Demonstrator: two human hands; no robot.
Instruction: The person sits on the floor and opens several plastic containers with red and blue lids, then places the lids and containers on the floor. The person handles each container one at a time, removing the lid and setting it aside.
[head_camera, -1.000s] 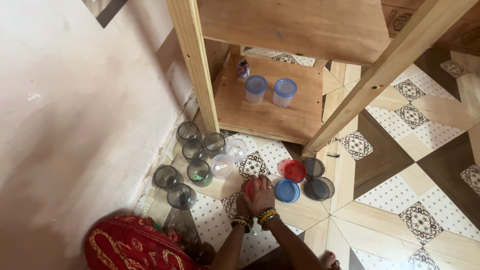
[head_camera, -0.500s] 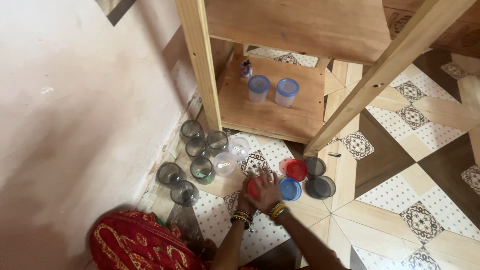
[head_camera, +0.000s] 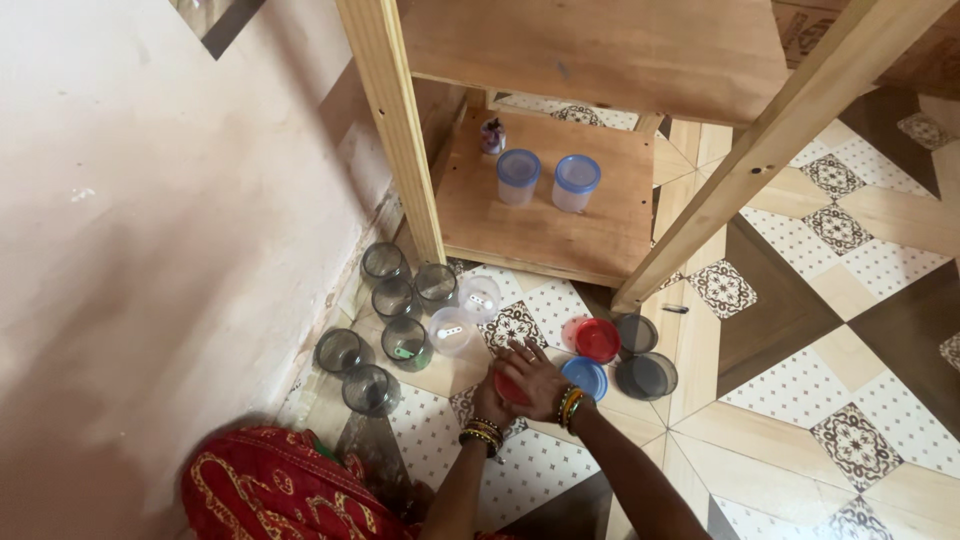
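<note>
Red-lidded container (head_camera: 508, 388) sits on the tiled floor (head_camera: 800, 400), btwn both hands, just left of the blue lid (head_camera: 588, 374). Only a sliver of red shows under the palm. Vs 0.5 s ago: right hand (head_camera: 537, 377) has flattened more, fingers spread wider and fanned toward the shelf, wrist swung further right so bangles now lie over the blue lid's near edge. Left hand (head_camera: 487, 398) barely changed, cupped against the container's left side. View itself shifted only slightly.

Orientation: lid faces up, so the container's axis looks vertical; body is hidden by the hands, so can't tell its height or long axis for sure.

Fingers: right hand open, palm pressing down on the red top, not curled round it. Left fingers curve round the side, touching it.

Nearby: red lid (head_camera: 598, 339) and two dark lids (head_camera: 645, 375) to the right; open smoky jars (head_camera: 404, 340) and two clear tubs (head_camera: 455, 332) to the left by the wall; two blue-lidded tubs (head_camera: 546, 180) on the low wooden shelf (head_camera: 530, 240).
</note>
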